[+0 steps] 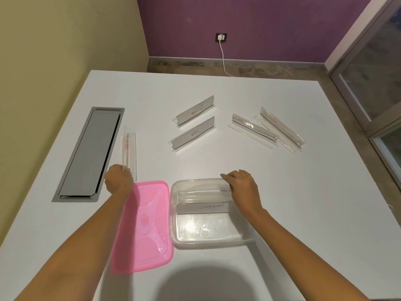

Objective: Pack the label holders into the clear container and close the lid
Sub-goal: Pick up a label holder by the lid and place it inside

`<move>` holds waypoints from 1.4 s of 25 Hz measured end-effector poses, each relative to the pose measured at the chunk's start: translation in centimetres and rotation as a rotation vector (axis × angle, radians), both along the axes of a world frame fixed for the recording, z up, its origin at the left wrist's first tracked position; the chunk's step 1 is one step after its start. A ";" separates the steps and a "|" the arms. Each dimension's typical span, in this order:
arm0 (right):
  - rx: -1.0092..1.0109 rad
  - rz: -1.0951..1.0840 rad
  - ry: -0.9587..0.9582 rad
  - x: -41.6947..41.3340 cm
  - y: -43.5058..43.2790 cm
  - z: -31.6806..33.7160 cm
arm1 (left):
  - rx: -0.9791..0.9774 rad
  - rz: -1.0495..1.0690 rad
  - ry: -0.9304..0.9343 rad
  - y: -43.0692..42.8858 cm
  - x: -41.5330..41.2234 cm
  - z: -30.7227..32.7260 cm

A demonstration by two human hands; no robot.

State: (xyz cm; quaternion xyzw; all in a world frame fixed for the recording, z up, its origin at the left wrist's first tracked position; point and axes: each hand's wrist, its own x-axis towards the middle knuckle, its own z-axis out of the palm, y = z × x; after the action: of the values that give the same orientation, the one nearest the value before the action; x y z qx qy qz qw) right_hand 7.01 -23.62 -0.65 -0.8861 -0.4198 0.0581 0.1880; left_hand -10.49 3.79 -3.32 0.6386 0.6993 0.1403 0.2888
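Fingers of the left hand (pixel 119 178) grasp an empty holder (pixel 128 151) beside the pink lid (pixel 143 227); right hand (pixel 244 187) holds one in the container (pixel 208 233).
Packing is midway; four holders lie loose behind; next, lift the left one across the lid into the container.

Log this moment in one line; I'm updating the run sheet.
left hand: grip on holder | right hand: at container | lid: off

Bright overhead light glares off the clear container (pixel 208 227); a dark shadow below, wide-angle bending at edges.
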 end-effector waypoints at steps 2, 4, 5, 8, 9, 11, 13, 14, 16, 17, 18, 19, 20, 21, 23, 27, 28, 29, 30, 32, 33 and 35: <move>-0.015 0.016 0.001 0.3 0.0 -0.1 | -0.046 0.024 -0.116 0.4 0.0 0.4; -0.060 0.032 0.017 0.7 0.2 0.0 | -0.134 0.002 -0.250 0.6 -0.1 1.4; -0.066 0.035 0.022 0.8 0.3 0.2 | -0.178 -0.036 -0.298 0.5 -0.2 2.2; 0.074 0.053 -0.015 0.2 1.1 1.3 | -0.398 -0.148 -0.464 -0.8 0.0 5.0; 0.139 0.072 -0.048 -0.3 1.5 1.8 | -0.467 -0.188 -0.496 -1.5 0.2 5.9; 0.223 0.110 -0.085 -1.0 2.4 3.2 | -0.543 -0.293 -0.484 -3.1 0.6 7.6; 0.220 0.184 -0.113 -1.1 3.4 4.9 | -0.590 -0.418 -0.432 -4.6 1.0 9.2; 0.189 0.236 -0.134 -1.1 3.7 5.6 | -0.603 -0.485 -0.395 -5.2 1.2 9.9; 0.080 0.359 -0.168 -0.9 4.1 6.8 | -0.596 -0.595 -0.332 -6.2 1.5 11.0; 0.016 0.417 -0.174 -0.8 4.1 7.1 | -0.582 -0.627 -0.314 -6.4 1.7 11.4; -0.038 0.463 -0.166 -0.7 4.0 7.3 | -0.573 -0.650 -0.303 -6.6 1.8 11.7; -0.073 0.495 -0.140 -0.6 3.7 7.2 | -0.575 -0.672 -0.290 -6.8 1.9 11.9; -0.090 0.514 -0.094 -0.6 3.4 7.1 | -0.585 -0.696 -0.275 -7.0 2.0 12.0; -0.092 0.520 -0.037 -0.6 3.0 7.1 | -0.600 -0.723 -0.260 -7.1 2.0 12.1; -0.075 0.504 0.051 -0.8 2.1 6.8 | -0.622 -0.769 -0.253 -7.5 1.8 11.9; -0.059 0.394 0.166 -1.4 0.1 5.3 | -0.397 -0.697 -0.333 -9.2 1.2 9.8; -0.072 0.364 0.220 -1.5 -0.4 4.8 | -0.286 -0.634 -0.336 -9.8 1.2 9.0; -0.093 0.346 0.261 -1.6 -0.8 4.2 | -0.209 -0.576 -0.325 -10.5 1.2 8.3; -0.122 0.339 0.277 -1.8 -1.1 3.6 | -0.178 -0.541 -0.306 -11.0 1.3 7.6; -0.173 0.327 0.259 -2.0 -1.3 2.2 | -0.184 -0.523 -0.274 -11.6 1.2 6.1; -0.188 0.309 0.253 -2.1 -1.2 1.6 | -0.196 -0.523 -0.267 -11.7 1.0 5.4; -0.201 0.266 0.254 -2.2 -0.9 0.6 | -0.218 -0.526 -0.271 -11.8 0.8 4.5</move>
State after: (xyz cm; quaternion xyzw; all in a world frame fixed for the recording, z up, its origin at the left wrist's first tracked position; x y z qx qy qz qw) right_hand 4.79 -24.53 -0.06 -0.8227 -0.4978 0.2354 0.1409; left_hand -9.72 -8.01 1.22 0.7384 0.4762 0.0685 0.4725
